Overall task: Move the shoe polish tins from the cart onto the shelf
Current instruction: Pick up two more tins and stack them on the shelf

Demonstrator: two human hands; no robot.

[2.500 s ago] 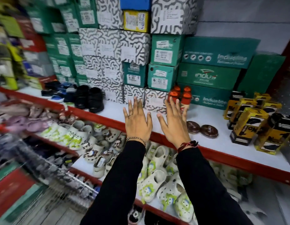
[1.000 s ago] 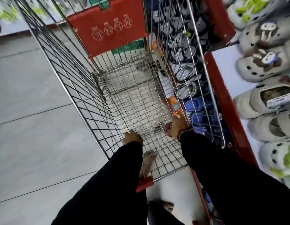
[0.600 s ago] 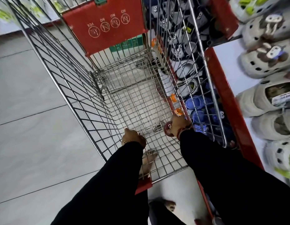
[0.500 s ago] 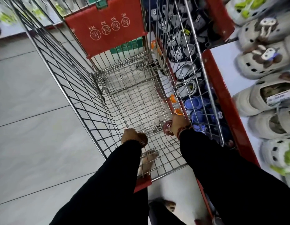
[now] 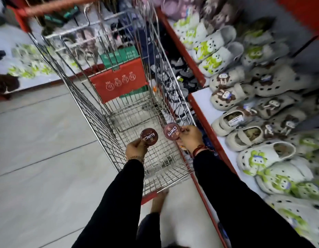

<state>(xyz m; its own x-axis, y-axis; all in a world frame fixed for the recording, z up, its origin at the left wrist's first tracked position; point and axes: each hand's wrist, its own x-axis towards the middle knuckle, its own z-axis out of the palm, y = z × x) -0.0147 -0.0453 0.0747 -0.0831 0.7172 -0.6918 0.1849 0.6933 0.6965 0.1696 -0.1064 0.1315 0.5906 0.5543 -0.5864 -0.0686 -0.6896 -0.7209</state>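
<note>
A grey shop floor [image 5: 39, 140] holds a wire cart [image 5: 94, 111] beside a red shelf [image 5: 201, 111] of little shoes [image 5: 232, 94]. Above the cart, the left hand [image 5: 136, 149] pinches one round tin [image 5: 149, 136], and the right hand [image 5: 190, 138] pinches another tin [image 5: 171, 131].

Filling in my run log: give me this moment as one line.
left hand: holds polish tin | right hand: holds second tin | both above cart | shelving: not yet
</note>
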